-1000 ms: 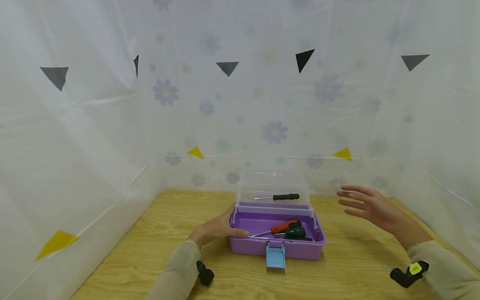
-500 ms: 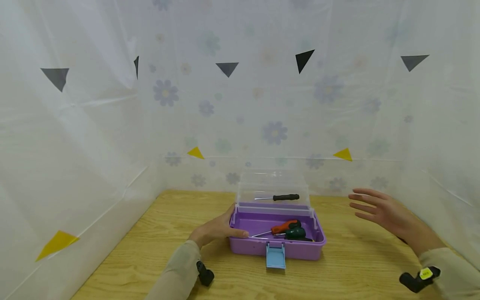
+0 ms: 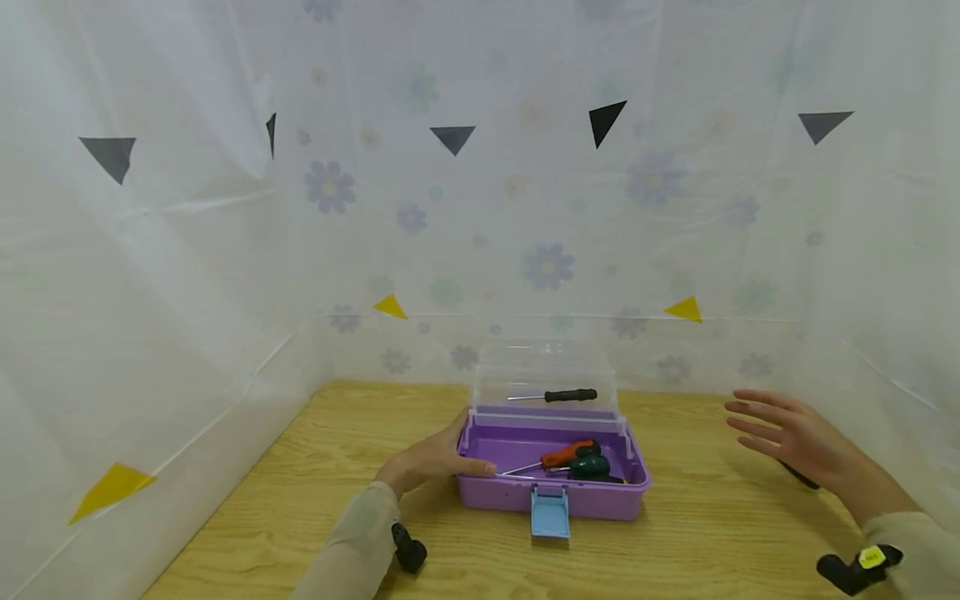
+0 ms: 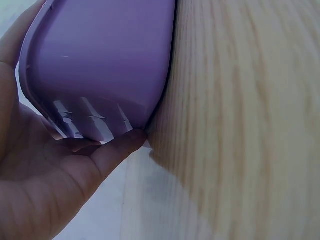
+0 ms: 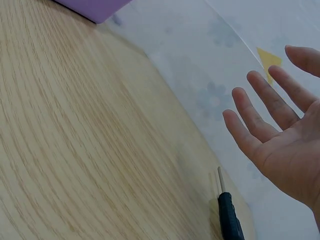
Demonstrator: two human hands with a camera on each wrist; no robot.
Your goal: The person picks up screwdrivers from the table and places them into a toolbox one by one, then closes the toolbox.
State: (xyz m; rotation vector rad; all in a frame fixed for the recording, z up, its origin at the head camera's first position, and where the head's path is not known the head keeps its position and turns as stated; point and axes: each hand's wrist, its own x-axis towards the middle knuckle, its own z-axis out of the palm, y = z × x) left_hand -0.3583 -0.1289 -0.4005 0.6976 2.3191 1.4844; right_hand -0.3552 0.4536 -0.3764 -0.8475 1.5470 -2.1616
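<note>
A purple toolbox [image 3: 553,492] sits mid-desk [image 3: 315,467], its clear lid [image 3: 546,375] raised, with an orange-handled screwdriver [image 3: 558,456] and a green-handled one [image 3: 588,467] inside. The left hand [image 3: 427,460] grips its left wall, fingers curled around it. The right hand [image 3: 798,437] hovers spread and empty, above a black-handled screwdriver [image 5: 229,217] lying on the desk.

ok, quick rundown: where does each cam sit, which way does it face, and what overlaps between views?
Head: on the head, facing forward and down at the open purple plastic toolbox on the wooden table; both forearms show, right hand raised.
Left wrist: low at the table, facing the toolbox's side wall; left hand holds it.
Right wrist: faces across the table to a black-handled screwdriver; open palm shows.
Shared: toolbox and table appear in all three.
</note>
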